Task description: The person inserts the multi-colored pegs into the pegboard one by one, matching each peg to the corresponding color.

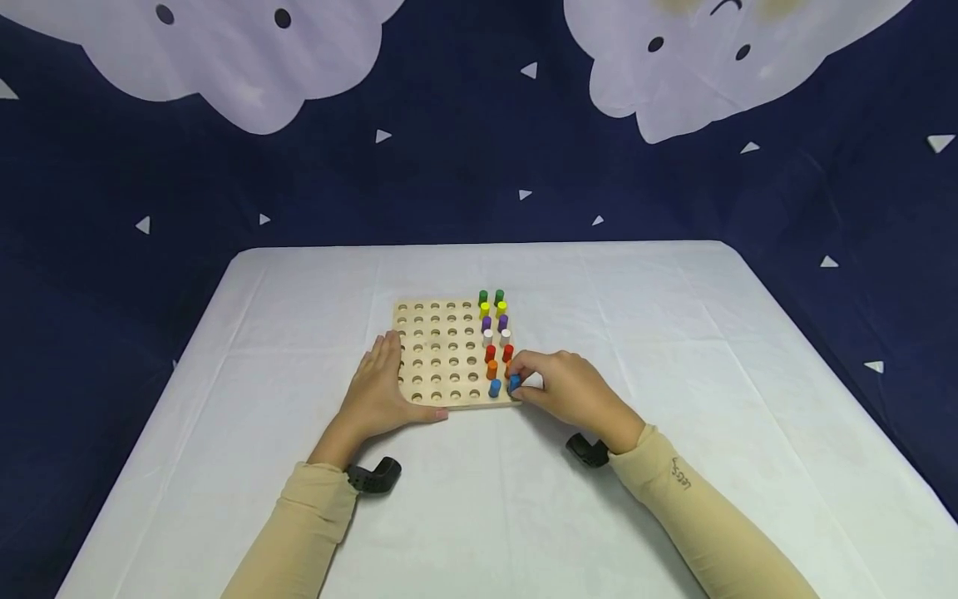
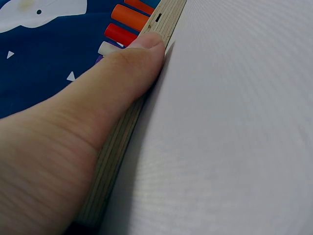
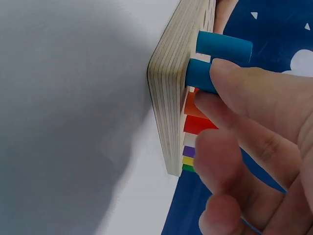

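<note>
A square wooden pegboard (image 1: 444, 354) with rows of round holes lies on the table. My right hand (image 1: 575, 389) pinches a blue peg (image 3: 197, 74) between thumb and index finger at the near right corner; its lower end meets the board. Beside it stands another blue peg (image 3: 222, 45). Two columns of pegs run up the right side, with orange pegs (image 1: 491, 369), red, white, purple, yellow and green in pairs. My left hand (image 1: 374, 393) rests against the board's near left corner, fingers straight along the left edge, thumb (image 2: 122, 68) along the front edge.
A white cloth covers the table (image 1: 464, 516). Behind it hangs a dark blue backdrop (image 1: 449, 183) with clouds and small white triangles. Black wrist devices sit on the left wrist (image 1: 376, 476) and right wrist (image 1: 587, 451). The board's left columns show bare holes.
</note>
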`<state>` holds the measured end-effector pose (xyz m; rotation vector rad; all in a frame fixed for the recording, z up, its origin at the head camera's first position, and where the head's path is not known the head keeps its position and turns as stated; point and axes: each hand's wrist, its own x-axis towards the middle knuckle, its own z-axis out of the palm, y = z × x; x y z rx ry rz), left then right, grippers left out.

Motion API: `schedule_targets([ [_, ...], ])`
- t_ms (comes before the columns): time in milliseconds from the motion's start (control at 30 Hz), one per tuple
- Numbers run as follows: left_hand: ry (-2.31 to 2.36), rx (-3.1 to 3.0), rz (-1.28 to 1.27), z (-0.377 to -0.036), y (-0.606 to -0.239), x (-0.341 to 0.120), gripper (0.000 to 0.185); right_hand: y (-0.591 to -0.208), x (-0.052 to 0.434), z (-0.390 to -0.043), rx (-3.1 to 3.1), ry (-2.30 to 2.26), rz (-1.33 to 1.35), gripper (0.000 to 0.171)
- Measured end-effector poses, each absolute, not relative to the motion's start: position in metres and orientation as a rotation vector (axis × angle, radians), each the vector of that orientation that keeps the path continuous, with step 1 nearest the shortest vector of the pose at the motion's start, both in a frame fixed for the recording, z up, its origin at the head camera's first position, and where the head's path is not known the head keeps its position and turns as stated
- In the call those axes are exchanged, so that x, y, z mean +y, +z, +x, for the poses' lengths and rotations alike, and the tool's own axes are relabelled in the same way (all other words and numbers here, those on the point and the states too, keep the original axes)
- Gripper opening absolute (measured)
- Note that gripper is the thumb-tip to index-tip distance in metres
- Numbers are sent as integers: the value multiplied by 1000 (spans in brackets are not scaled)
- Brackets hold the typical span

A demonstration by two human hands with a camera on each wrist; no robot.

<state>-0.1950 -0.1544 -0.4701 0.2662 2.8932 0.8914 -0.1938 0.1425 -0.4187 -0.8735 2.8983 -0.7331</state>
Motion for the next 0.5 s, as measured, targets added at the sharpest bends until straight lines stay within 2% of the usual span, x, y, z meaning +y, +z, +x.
schedule_targets([
  [500, 889, 2883, 264, -194, -470, -153, 154, -414, 143, -190, 2956, -661, -852, 22],
])
